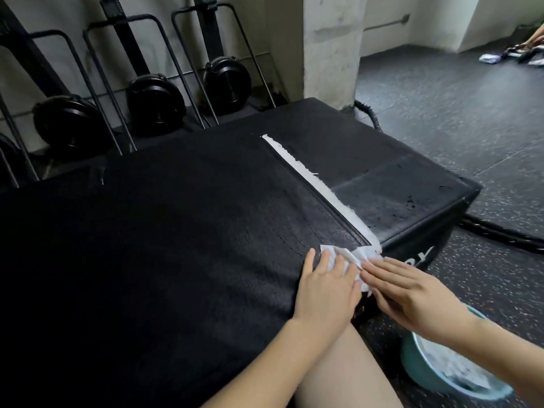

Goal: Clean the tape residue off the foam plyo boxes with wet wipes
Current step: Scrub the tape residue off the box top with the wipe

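I see both hands flat on a white wet wipe (351,256) at the near edge of the black plyo boxes (182,231). Left hand (326,287) & right hand (412,290) have fingers straight, pressing it. White tape residue strip (312,178) runs along the seam. Teal basin (447,375) sits on floor by the right arm.

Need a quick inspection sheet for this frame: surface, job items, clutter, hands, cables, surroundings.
Surface: black foam plyo box top, cracked and worn; a second box butts against it.
Job's things: white tape residue strip along the seam; wet wipe at its near end.
Clutter: teal basin on the floor, right.
Grippers: left hand and right hand press flat on the wipe.
Cables: thick black rope on the floor.
Surroundings: concrete pillar, rowing machines stood upright.
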Available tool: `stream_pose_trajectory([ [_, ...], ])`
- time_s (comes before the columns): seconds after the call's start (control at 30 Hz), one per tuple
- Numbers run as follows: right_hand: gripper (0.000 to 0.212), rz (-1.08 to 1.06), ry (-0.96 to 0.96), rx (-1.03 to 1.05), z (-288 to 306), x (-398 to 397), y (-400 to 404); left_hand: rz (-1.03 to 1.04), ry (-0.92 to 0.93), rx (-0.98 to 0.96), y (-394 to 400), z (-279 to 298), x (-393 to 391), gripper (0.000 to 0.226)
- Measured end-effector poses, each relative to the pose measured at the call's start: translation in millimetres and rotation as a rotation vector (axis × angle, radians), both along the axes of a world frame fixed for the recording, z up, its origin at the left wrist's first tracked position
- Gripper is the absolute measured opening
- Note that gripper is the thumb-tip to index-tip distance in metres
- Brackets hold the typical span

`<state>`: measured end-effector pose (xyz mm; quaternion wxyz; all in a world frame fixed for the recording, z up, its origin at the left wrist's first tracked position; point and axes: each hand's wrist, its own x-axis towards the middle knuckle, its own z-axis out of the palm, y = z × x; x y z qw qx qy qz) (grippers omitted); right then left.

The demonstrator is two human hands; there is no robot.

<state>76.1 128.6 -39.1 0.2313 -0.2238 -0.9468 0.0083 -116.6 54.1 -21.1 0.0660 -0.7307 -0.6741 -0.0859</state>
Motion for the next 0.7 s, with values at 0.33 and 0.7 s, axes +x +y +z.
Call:
stream_pose_trajectory([
  [0.33, 0.030, -0.062, 0.278, 0.044, -42, -15, -29, 0.041, 0.067, -0.011, -31, 0, 0, 0.043],
  [0.7, 0.033, -0.194, 0.278, 0.081, -47, -12, -15, -0.013, 0.098, 0.063, 8, -4, 11, 0.039],
])
